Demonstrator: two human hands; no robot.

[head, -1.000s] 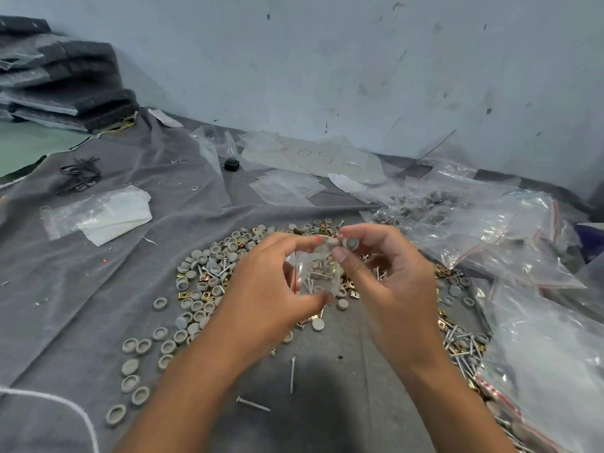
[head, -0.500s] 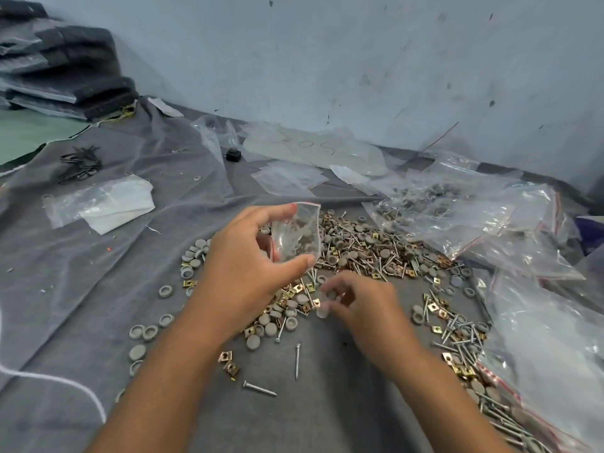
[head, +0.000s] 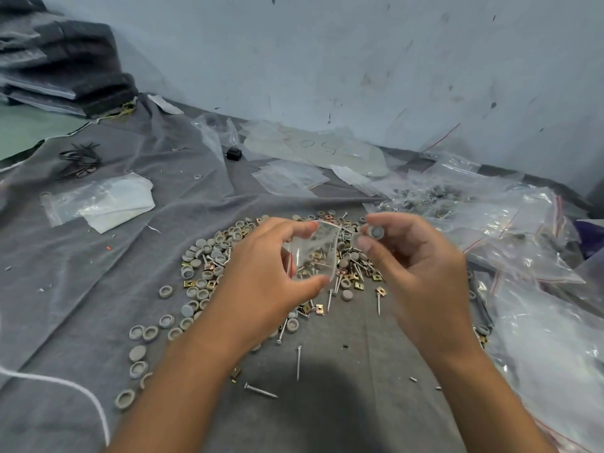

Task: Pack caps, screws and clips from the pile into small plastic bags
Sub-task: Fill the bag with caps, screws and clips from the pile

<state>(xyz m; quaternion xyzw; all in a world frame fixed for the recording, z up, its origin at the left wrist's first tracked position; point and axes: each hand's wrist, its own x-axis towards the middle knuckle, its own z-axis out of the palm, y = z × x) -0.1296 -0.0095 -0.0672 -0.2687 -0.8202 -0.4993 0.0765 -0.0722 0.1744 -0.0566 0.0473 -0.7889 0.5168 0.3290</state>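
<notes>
A pile of grey caps, silver screws and brass clips spreads over the grey cloth in the middle. My left hand grips a small clear plastic bag above the pile, its mouth facing right, with some parts inside. My right hand is raised just right of the bag's mouth and pinches a grey cap between thumb and fingers. Loose screws lie on the cloth below my hands.
Large clear bags with red zip strips, some holding parts, lie at the right. Empty small bags lie behind the pile, another bag at the left. A white cord crosses the near left. A wall stands behind.
My right hand has risen from the pile with a grey cap to the bag's mouth. My left hand still holds the bag, now slightly lower and tipped toward the right hand.
</notes>
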